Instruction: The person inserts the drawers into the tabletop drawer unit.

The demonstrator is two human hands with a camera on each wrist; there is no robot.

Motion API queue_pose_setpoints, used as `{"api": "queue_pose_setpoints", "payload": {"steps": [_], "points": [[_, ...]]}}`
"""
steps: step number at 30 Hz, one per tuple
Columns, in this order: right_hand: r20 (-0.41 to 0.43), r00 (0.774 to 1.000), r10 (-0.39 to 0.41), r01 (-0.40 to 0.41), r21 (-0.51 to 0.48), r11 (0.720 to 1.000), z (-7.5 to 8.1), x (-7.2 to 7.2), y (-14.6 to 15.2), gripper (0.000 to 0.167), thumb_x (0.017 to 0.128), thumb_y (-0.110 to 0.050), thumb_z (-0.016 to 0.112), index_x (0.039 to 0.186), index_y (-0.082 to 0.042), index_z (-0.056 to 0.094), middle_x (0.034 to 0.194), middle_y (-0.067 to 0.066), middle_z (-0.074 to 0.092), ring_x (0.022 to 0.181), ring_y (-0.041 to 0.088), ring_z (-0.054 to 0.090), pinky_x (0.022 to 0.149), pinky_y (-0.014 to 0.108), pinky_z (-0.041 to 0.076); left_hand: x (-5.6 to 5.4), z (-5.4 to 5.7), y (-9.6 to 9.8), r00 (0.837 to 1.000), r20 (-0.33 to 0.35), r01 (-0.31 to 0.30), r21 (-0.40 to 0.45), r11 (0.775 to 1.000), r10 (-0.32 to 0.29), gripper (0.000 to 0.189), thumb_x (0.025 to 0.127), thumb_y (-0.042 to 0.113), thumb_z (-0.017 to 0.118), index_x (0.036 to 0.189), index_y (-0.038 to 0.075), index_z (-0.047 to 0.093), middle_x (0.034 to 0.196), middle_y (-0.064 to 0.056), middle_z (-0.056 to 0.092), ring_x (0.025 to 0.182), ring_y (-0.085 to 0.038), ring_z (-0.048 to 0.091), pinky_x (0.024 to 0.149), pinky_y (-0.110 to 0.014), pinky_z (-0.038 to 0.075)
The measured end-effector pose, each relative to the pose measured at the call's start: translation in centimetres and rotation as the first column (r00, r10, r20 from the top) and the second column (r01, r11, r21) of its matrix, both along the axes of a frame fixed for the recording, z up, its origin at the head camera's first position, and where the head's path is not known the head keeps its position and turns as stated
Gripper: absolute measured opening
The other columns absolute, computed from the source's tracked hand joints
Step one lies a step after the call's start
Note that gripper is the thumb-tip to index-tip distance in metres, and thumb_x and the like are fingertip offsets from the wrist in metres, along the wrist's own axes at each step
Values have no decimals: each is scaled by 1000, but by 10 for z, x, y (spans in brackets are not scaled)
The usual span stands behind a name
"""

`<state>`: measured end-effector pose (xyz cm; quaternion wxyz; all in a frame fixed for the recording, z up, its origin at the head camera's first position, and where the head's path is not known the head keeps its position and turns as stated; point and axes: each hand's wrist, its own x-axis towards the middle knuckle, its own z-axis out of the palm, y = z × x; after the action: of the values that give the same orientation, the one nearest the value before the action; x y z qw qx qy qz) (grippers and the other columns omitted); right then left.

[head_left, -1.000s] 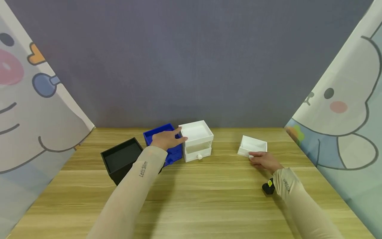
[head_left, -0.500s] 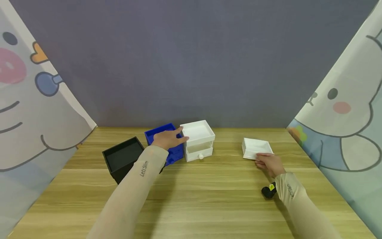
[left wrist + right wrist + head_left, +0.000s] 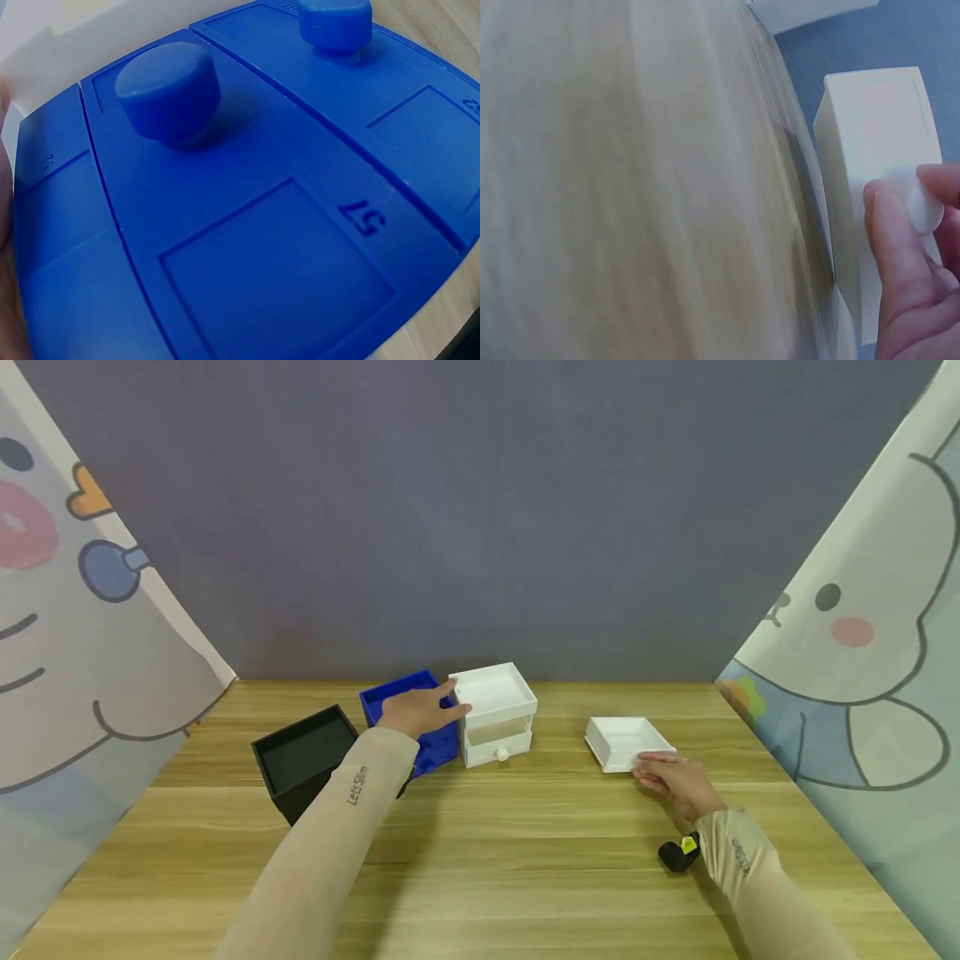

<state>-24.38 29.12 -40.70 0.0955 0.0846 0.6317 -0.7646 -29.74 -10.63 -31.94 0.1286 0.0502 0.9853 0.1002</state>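
Note:
A small white drawer (image 3: 621, 739) is at the right, its inside facing up. My right hand (image 3: 681, 783) pinches its round white knob (image 3: 924, 210) between thumb and fingers, as the right wrist view shows. Whether the drawer touches the table is unclear. At the middle back stands a white drawer cabinet (image 3: 495, 692) with an open slot above its lower knobbed drawer (image 3: 498, 748). My left hand (image 3: 416, 712) reaches over the blue drawer cabinet (image 3: 441, 745), its extended fingers and thumb touching the white cabinet's left edge. Blue knobs (image 3: 169, 90) show in the left wrist view.
Left of the blue cabinet stands a black box-like cabinet (image 3: 307, 752) with a recessed top, partly behind my left sleeve. A black object with a yellow mark (image 3: 678, 855) shows beside my right wrist. A grey wall (image 3: 480, 527) closes off the wooden table's back.
My right hand has turned the white drawer and brought it slightly nearer and to the left, with the hand itself moving a little right and nearer. My left hand stays on the white cabinet.

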Motion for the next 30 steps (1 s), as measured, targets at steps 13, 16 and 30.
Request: {"api": "queue_pose_setpoints", "payload": {"steps": [13, 16, 30], "points": [[-121, 991, 54, -48, 58, 997, 7, 11, -41, 24, 90, 3, 61, 81, -16, 73, 80, -1, 71, 76, 7, 68, 75, 21, 52, 3, 2, 0, 1000, -3, 7, 0, 1000, -7, 72, 91, 71, 37, 153, 40, 16, 61, -3, 46, 47, -14, 26, 49, -30, 24], [-138, 988, 76, -67, 71, 995, 8, 17, -55, 21, 90, 3, 61, 83, -14, 72, 81, 0, 71, 77, 8, 68, 77, 23, 52, 4, 3, 1, 1000, 1, 11, -3, 1000, -11, 73, 91, 71, 37, 153, 40, 16, 62, -3, 47, 47, -14, 27, 49, -30, 24], [-163, 983, 79, -67, 83, 994, 6, 32, -110, 13, 84, 11, 61, 95, 11, 69, 81, 7, 70, 74, 10, 68, 73, 24, 53, 6, 2, 1, 1000, -18, 12, -11, 1000, -12, 72, 91, 70, 37, 153, 40, 16, 58, -2, 41, 46, -13, 23, 47, -29, 21]]}}
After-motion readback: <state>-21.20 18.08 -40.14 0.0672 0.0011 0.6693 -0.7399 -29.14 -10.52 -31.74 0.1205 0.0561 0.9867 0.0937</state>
